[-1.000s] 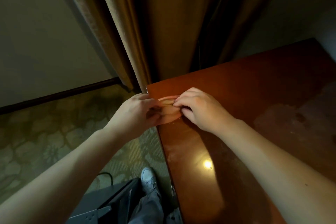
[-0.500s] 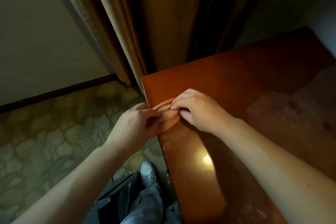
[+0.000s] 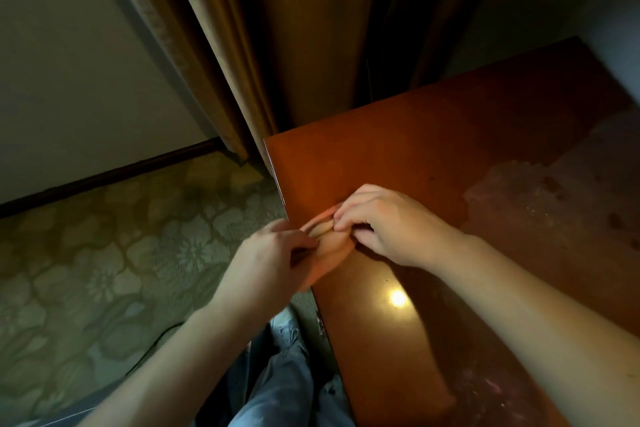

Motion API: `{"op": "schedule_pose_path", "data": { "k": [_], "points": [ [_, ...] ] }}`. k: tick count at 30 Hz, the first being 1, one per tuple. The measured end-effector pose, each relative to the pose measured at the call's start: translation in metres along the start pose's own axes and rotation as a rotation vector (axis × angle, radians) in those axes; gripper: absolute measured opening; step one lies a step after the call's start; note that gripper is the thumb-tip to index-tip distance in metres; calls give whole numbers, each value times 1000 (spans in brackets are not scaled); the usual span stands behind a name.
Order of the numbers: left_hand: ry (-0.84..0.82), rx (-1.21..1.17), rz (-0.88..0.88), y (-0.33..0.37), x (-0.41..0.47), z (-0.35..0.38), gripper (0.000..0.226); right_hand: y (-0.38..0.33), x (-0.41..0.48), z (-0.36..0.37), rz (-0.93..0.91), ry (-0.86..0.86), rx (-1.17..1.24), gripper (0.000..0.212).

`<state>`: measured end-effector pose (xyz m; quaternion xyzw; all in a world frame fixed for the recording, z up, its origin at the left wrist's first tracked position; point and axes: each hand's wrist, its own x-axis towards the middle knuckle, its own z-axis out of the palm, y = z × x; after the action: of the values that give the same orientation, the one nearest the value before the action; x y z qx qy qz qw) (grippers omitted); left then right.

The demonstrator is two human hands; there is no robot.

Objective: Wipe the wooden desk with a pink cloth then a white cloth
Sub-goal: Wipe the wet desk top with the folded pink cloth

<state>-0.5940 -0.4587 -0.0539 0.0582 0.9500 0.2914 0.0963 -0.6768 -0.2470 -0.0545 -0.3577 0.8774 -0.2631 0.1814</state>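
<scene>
The desk (image 3: 433, 163), right of frame, is glossy reddish-brown with a dull greyish blotch at far right. The cloth (image 3: 331, 251), centre, looks peach-pink. Lower left, the carpet (image 3: 104, 253) is olive with pale flowers. The curtain (image 3: 221, 45), top centre, is golden-brown.

L grip (image 3: 266, 262): fingers curling, pinching pink cloth (image 3: 329, 248) w/ thumb.
R grip (image 3: 391, 224): knuckles facing up, fingertips pinching same cloth.
Forearms: both bare, reaching fwd, converging at the grips.

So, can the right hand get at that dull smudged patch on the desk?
Probably yes: only bare desk lies between the right hand and the patch, though it is busy pinching the pink cloth.
</scene>
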Motion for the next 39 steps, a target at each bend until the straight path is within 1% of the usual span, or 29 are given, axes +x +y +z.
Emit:
{"op": "schedule_pose_path", "data": {
  "k": [3,9,11,17,21,24,29,34,39],
  "points": [
    [14,2,-8,2,0,4,22,0,1,-4,-14,-24,-10,24],
    [94,45,-46,2,20,-4,21,1,12,1,9,83,-67,27],
    [96,51,-46,2,14,-1,22,1,5,2,13,66,-65,26],
    [18,47,-35,14,-8,11,21,-3,-11,-3,-12,-66,-47,24],
    [4,94,-68,14,11,6,21,0,3,-5,-1,-23,-82,25],
    [21,96,-76,17,4,10,20,0,-2,1,7,7,-66,23],
    [4,8,-110,36,-33,31,20,-2,-16,9,-12,-78,-32,20],
    [41,-7,-182,42,-31,36,20,-2,-13,11,4,-93,-42,21],
    [-9,-9,-179,49,-41,39,19,2,-25,12,23,-149,-21,24]
  ]
}}
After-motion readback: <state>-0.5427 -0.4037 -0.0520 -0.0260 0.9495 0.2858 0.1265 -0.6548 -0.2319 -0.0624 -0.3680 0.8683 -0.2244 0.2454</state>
